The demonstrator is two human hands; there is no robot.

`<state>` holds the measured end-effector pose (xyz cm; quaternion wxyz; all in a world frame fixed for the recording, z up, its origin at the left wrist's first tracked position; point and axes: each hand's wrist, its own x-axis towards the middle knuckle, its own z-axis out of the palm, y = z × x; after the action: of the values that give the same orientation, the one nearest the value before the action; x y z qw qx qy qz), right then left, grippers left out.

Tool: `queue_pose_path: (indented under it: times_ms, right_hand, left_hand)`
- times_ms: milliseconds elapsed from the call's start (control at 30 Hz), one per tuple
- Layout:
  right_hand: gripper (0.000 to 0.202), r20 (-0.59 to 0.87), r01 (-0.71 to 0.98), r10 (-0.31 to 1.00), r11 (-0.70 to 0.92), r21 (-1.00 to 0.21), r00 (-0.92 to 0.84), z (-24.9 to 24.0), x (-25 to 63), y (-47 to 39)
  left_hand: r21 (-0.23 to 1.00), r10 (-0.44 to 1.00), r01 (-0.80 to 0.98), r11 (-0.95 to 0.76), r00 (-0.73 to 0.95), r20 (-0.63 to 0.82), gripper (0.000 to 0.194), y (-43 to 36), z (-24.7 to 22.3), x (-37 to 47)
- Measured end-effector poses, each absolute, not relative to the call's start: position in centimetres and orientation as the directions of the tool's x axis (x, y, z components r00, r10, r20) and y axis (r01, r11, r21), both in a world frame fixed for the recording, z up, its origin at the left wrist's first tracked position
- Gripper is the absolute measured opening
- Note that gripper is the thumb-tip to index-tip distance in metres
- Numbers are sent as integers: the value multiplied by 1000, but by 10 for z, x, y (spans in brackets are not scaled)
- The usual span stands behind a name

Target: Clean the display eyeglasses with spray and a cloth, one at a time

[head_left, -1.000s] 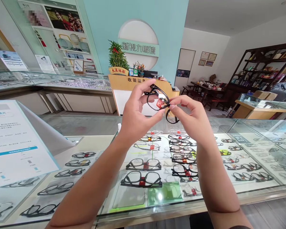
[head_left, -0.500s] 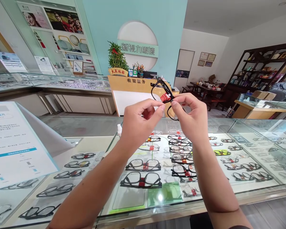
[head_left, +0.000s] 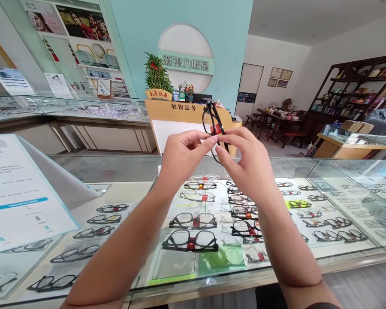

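Black-framed eyeglasses with a red tag are held up above the glass display counter, turned nearly on end with one lens over the other. My left hand pinches them near the middle, thumb and forefinger closed. From the other side, my right hand grips the frame between thumb and fingers, its fingertips meeting the left ones. Fingers hide part of the frame's middle. Below my forearms, inside the counter, rows of eyeglasses lie folded, many with red tags.
A glass display counter spans the front. At left a white printed sign stands on it. Behind are a wooden cashier desk with a potted plant, another display case, and a dark shelf at right.
The eyeglasses have turned more edge-on and shifted slightly left. My right hand has moved left, closer to my left hand. Both hands keep hold of the frame.
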<state>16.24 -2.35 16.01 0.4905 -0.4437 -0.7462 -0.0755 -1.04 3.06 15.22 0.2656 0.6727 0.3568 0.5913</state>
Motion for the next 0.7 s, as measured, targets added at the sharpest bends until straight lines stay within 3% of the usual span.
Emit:
queue_pose_path:
  times_ms: [333, 533, 700]
  right_hand:
    - [17, 704, 731, 686, 574, -369, -183, 165, 164, -28]
    - [10, 664, 708, 736, 537, -458, -129, 172, 175, -35]
    - [27, 730, 709, 671, 578, -406, -129, 175, 177, -42]
  left_hand:
    - [826, 840, 156, -542, 131, 527, 12, 57, 147, -14]
    - [797, 857, 317, -514, 234, 460, 11, 66, 147, -18]
    - [670, 859, 584, -458, 484, 166, 10, 63, 152, -25]
